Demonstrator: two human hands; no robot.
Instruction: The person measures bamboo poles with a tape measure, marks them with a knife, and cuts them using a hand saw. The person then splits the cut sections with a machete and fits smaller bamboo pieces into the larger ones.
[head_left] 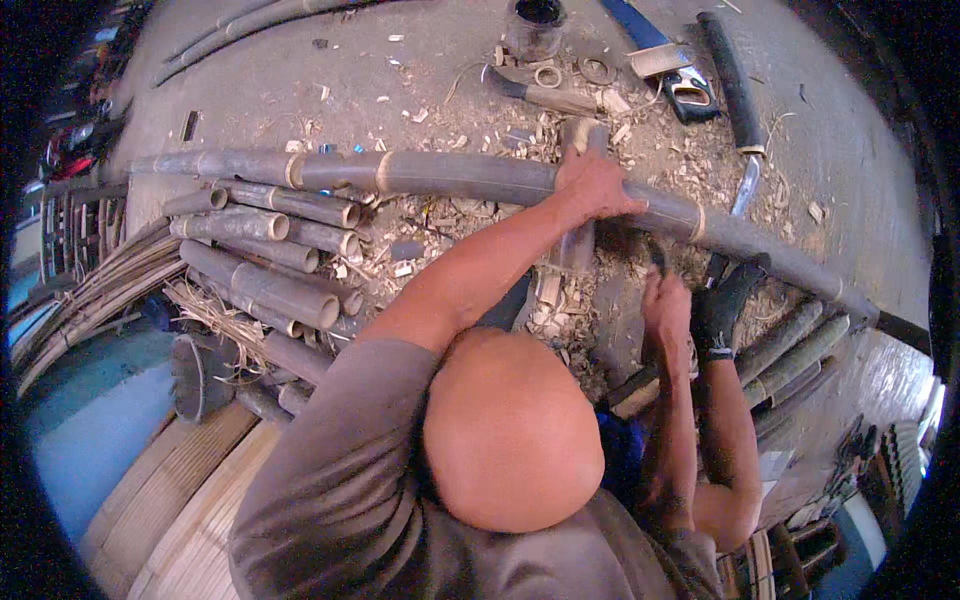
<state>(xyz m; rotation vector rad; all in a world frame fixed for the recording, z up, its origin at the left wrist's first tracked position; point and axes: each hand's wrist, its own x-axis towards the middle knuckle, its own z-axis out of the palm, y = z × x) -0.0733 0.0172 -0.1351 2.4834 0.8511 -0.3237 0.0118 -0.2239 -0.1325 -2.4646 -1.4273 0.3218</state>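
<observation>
Under the hands [600,185], bamboo pole [450,172]

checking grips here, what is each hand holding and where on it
Left hand presses down on the long bamboo pole past its middle. Right hand grips a tool just below the pole; the tool itself is too hidden to identify.

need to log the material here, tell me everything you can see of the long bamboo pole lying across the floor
The long bamboo pole is grey-brown and round, with pale rings at its nodes. It lies whole across the concrete floor, from upper left down to the right. A bare hand presses on its middle. A gloved hand and another bare hand work close beside it. Shorter cut bamboo pieces and wood shavings lie around it.
</observation>
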